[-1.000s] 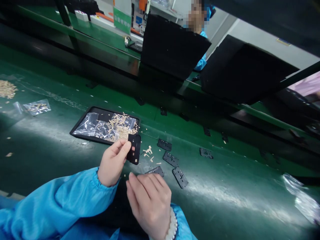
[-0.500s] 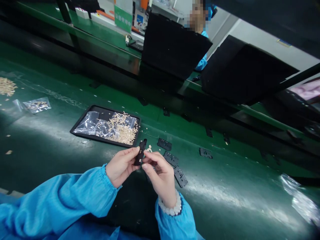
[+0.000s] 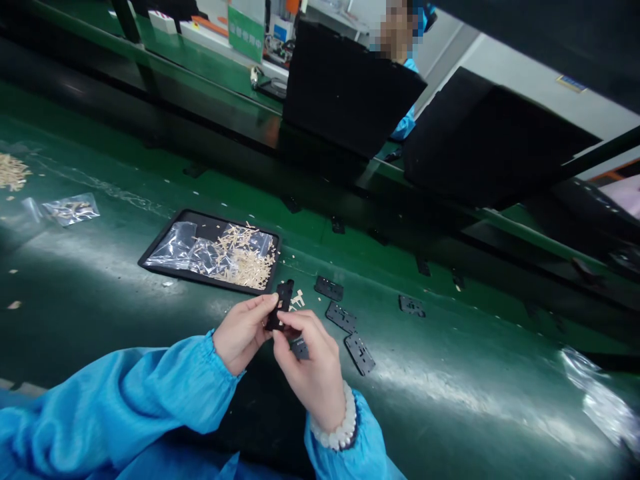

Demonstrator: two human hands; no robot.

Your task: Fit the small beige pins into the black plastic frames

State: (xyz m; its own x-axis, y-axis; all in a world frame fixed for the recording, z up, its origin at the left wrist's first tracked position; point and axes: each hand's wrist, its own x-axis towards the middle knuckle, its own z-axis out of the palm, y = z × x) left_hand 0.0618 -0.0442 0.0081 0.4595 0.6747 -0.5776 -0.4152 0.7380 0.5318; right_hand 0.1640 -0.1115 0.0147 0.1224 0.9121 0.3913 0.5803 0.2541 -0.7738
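My left hand (image 3: 243,331) pinches a flat black plastic part (image 3: 284,295) between thumb and fingers, holding it tilted above the table. Small beige pieces show on the part's face. Closed on the lower end of the same part is my right hand (image 3: 313,363), its index fingertip on the face and its thumb by the bottom edge. Whether a tiny piece sits under those fingertips is hidden. Just behind the hands lie several loose beige strips (image 3: 298,300). Similar black parts (image 3: 341,316) rest to the right, one partly covered by my right hand.
A black tray (image 3: 205,283) holds clear bags and a heap of beige pieces. Farther left are a small clear bag (image 3: 73,209) and a beige pile (image 3: 13,172). Clear plastic (image 3: 607,407) lies at far right. Dark panels (image 3: 350,93) stand behind, with a person beyond.
My right hand has moved left and slightly down, bringing its fingertips onto the black part's face. My left hand keeps nearly the same hold.
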